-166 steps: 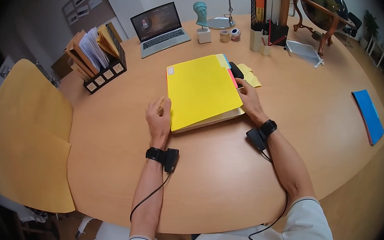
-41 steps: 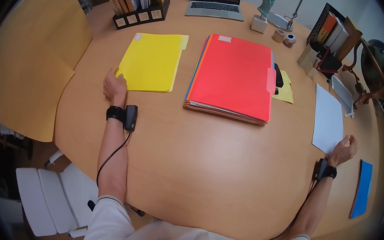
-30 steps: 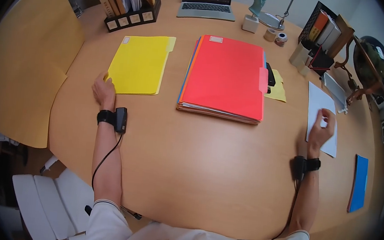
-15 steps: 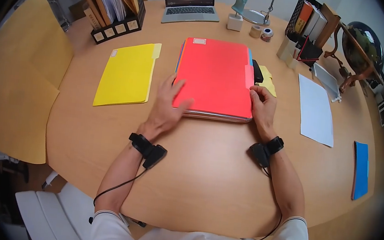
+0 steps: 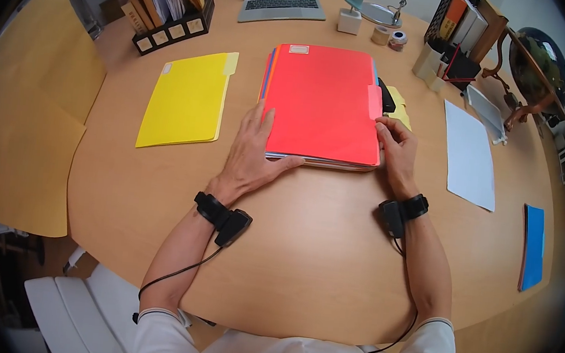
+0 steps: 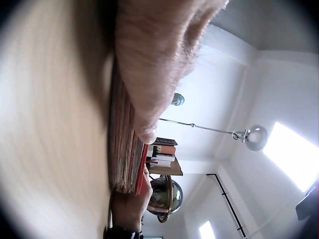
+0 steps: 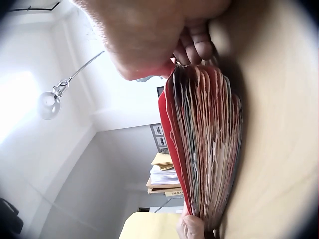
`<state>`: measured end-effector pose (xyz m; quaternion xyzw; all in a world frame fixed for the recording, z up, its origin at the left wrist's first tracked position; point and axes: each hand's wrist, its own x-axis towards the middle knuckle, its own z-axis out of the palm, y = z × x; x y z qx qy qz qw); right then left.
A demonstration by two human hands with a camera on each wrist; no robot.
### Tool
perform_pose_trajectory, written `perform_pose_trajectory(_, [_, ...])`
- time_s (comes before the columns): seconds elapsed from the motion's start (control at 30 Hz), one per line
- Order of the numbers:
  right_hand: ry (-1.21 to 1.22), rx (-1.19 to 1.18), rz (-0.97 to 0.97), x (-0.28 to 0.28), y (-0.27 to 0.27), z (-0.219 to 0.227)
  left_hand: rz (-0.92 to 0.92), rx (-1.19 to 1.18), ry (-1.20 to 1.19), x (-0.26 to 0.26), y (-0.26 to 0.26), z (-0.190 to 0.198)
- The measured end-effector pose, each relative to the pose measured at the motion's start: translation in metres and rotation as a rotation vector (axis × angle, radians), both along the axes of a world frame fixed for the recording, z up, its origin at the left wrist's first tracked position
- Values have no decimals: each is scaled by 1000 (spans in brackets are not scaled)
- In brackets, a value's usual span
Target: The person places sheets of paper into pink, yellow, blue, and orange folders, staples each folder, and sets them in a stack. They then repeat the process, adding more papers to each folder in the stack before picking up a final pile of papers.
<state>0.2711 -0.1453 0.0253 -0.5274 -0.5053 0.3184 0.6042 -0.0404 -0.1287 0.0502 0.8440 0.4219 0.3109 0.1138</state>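
A stack of folders with a red folder (image 5: pixel 323 105) on top lies in front of me in the head view. My left hand (image 5: pixel 249 153) lies along its left side with fingers straight, thumb reaching across the front edge. On the right side, just below the pink tab (image 5: pixel 374 102), my right hand (image 5: pixel 399 154) pinches the red folder's edge with thumb and curled fingers. The right wrist view shows the layered folder edges (image 7: pixel 209 129) fanned beneath the red cover. A yellow folder (image 5: pixel 187 103) lies flat left of the stack.
A white sheet (image 5: pixel 469 157) lies to the right, with a blue folder (image 5: pixel 533 248) near the table's right edge. Behind stand a laptop (image 5: pixel 282 6), a file holder (image 5: pixel 174 33), a bust's white base (image 5: pixel 349 21) and a globe (image 5: pixel 537 72). Yellow paper (image 5: pixel 398 106) lies beside the stack.
The yellow folder, earlier on top of the stack, now lies at left, and a white sheet now lies at right. Both hands have come back in to the stack's sides.
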Motion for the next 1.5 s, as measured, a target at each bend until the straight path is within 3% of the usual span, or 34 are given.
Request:
perform_pose_trajectory(0.27, [60,-54,-7,-6,-3,15,46,6,-8,-3,4,-6])
perform_pose_trajectory(0.37, [-19,-136,-50,-10,-4,20,43,40,22,-2,2,-2])
perform_pose_trajectory(0.47, [93,-97,15,-21,-4,24,47,89,59,0,1,1])
perform_pose_trajectory(0.77, [4,-148,73,-39,-9,37,77,172,129,4,-3,0])
perform_pose_trajectory(1.0, [-121,-128,78,-36,-1,24,102,194,101,6,-4,0])
perform_pose_trajectory(1.1, [-145,-154,136,-35,-3,24,94,140,39,2,1,-7])
perform_pose_trajectory(1.17, [-294,-181,18,-43,-13,31,84,149,-71,-2,5,-13])
perform_pose_trajectory(1.27, [-259,-158,-25,-47,-14,32,121,85,-245,1,7,-12])
perform_pose_trajectory(1.5, [-417,-207,-88,-33,-7,30,144,77,-297,-1,4,-8])
